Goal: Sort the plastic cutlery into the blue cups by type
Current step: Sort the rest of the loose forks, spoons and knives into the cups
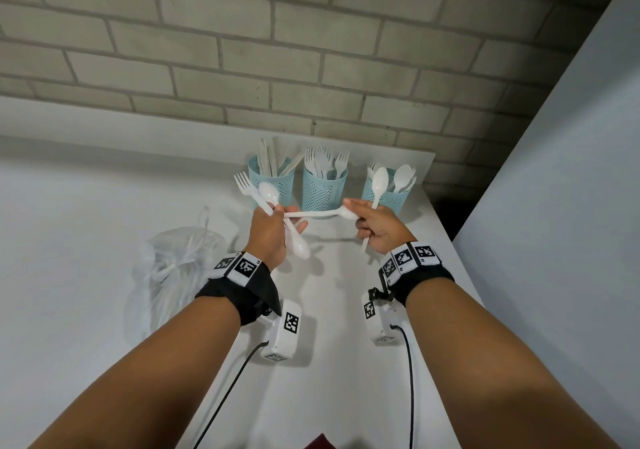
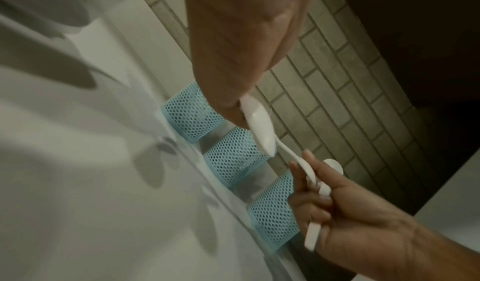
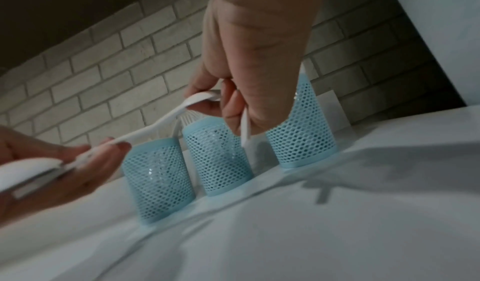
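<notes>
Our left hand [image 1: 268, 234] is curled round a bundle of white cutlery: a fork [image 1: 244, 185] and a spoon [image 1: 269, 193] stick up out of the fist, and another spoon bowl [image 1: 298, 247] hangs below it. Our right hand [image 1: 379, 232] grips an upright spoon [image 1: 377, 185] by its handle, bowl on top, while its fingertips also pinch the bowl end of a level spoon [image 1: 318, 213] that spans the gap between the two hands; its handle end is at the left hand's fingers. In the right wrist view the right hand's fingers [image 3: 202, 88] close on that bowl, and in the left wrist view the same spoon runs from the left hand down to the right. Both hands are above the white counter [image 1: 86, 223], just in front of three blue mesh cups set in a row near the brick wall [image 1: 311, 50]. The left cup [image 1: 282, 185] holds flat, knife-like pieces, the middle cup [image 1: 323, 192] holds forks, and the right cup [image 1: 393, 199] holds spoons. To the left of the hands a clear plastic bag [image 1: 173, 268] lies on the counter. A pale panel [image 1: 571, 171] stands at the right edge.
</notes>
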Demonstrator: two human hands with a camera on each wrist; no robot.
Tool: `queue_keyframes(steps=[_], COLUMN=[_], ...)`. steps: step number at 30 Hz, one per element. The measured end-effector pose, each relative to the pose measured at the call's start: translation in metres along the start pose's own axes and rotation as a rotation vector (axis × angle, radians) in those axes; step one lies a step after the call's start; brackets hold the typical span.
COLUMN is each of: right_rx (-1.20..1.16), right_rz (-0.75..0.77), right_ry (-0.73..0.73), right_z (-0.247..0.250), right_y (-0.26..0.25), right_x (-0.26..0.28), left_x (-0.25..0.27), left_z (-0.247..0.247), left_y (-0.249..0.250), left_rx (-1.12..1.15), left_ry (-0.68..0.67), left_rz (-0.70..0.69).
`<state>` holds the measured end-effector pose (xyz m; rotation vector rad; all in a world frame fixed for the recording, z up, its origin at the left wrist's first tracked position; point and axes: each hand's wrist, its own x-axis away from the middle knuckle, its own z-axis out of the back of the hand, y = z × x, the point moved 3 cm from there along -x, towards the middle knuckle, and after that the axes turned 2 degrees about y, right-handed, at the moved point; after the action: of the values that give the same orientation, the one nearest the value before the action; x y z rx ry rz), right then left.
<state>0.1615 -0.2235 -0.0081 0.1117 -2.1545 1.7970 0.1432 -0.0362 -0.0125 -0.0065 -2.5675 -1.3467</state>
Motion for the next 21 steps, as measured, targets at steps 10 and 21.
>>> queue_keyframes(steps=[10, 21], right_rx=[-0.122, -0.096], right_rz=[0.096, 0.236], right_ry=[-0.399, -0.031], right_z=[-0.037, -0.035], right_y=[-0.016, -0.021], right_x=[0.02, 0.005], left_x=[0.01, 0.017], left_z=[-0.007, -0.011], left_y=[-0.008, -0.009], left_rx=[-0.005, -0.178], left_ry=[-0.059, -0.152], left_rz=[0.126, 0.102])
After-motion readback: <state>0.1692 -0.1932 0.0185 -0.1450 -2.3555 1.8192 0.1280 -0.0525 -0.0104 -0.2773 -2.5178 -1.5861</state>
